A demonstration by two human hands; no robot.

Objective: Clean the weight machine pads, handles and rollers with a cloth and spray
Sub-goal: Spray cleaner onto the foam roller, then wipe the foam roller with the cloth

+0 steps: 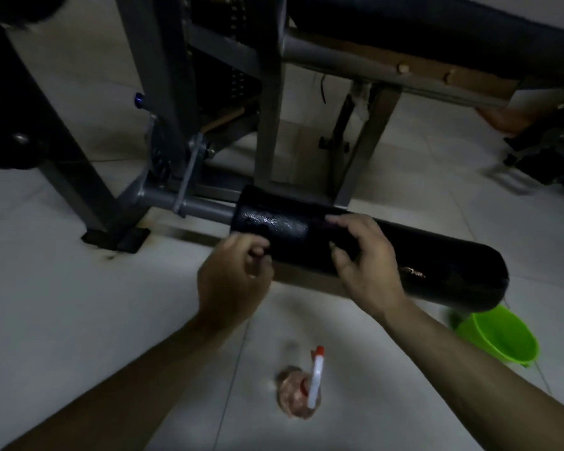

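The black foam roller of the weight machine lies across the middle of the view, low above the tiled floor. It sits on a grey bar that comes out from the machine's grey frame. Near its left end the surface of the roller shines, as if it is wet.

The right hand is on the middle of the roller. Its grip is partly closed: the fingers curve over the top and the thumb presses on the near side, so it holds the roller. The left hand is at the lower near edge of the roller, close to the left end, with the fingers curled tight. The picture is dark and a little blurred, so it is not possible to tell whether this grip pinches a dark cloth or only touches the foam.

The spray bottle, with a white head and a red tip, stands on the floor between the two forearms, apart from both hands. A green bucket stands on the floor under the right end of the roller. A dark long pad of the machine is at the top right.
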